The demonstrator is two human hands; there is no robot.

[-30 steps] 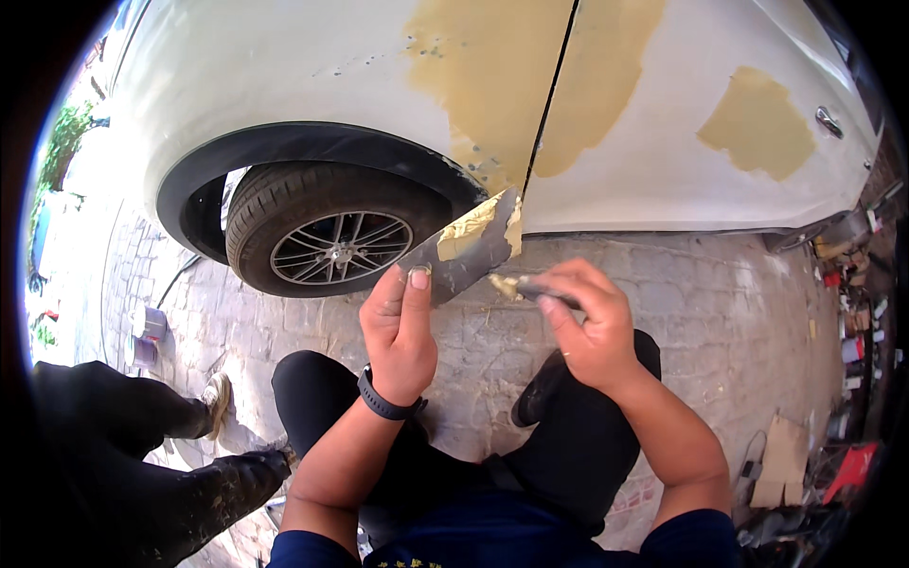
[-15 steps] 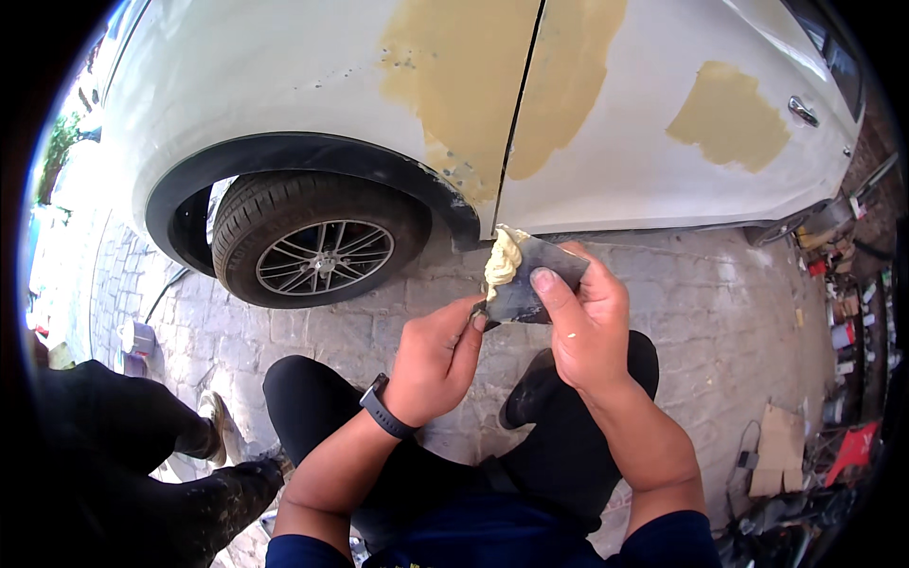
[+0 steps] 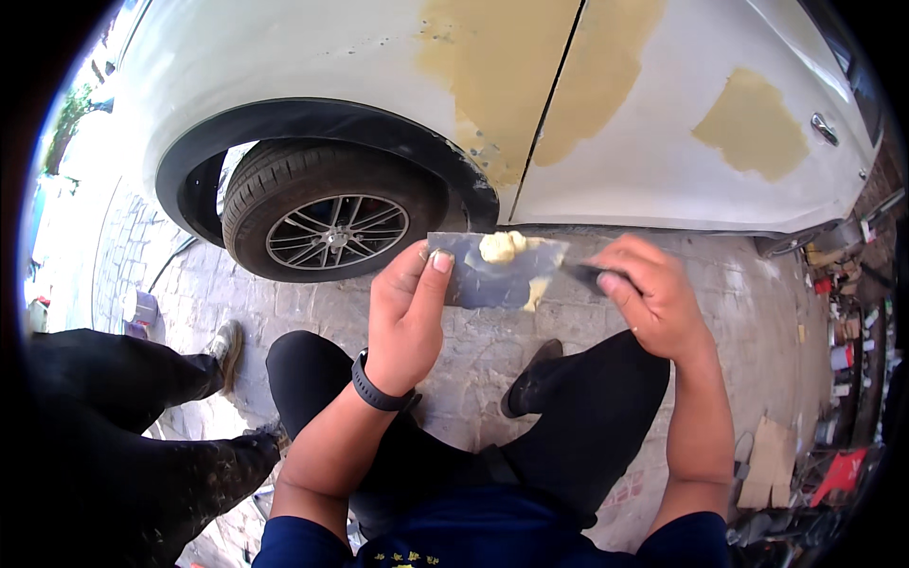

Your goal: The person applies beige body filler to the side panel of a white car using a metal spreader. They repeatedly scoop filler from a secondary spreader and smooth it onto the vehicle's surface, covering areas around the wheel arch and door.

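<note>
The flat metal spreader plate (image 3: pixel 492 275) sits level between both hands, in front of the car's rear wheel arch, with a lump of pale yellow filler (image 3: pixel 502 246) on its upper edge and a smaller smear lower down. The left hand (image 3: pixel 405 317) is raised with its wrist bent, fingers clamped on the plate's left end, thumb on top; a black watch (image 3: pixel 379 388) rings the wrist. The right hand (image 3: pixel 653 303) closes its fingers around a dark-handled putty knife (image 3: pixel 579 275) whose blade meets the plate's right edge. Behind stands a white car (image 3: pixel 312 66) with tan filler patches across its fender and door, above a black tyre (image 3: pixel 327 222) with a spoked rim. Underfoot is grey brick paving (image 3: pixel 473 350). Another person's dark-trousered legs (image 3: pixel 123 417) stand at the left.
</note>
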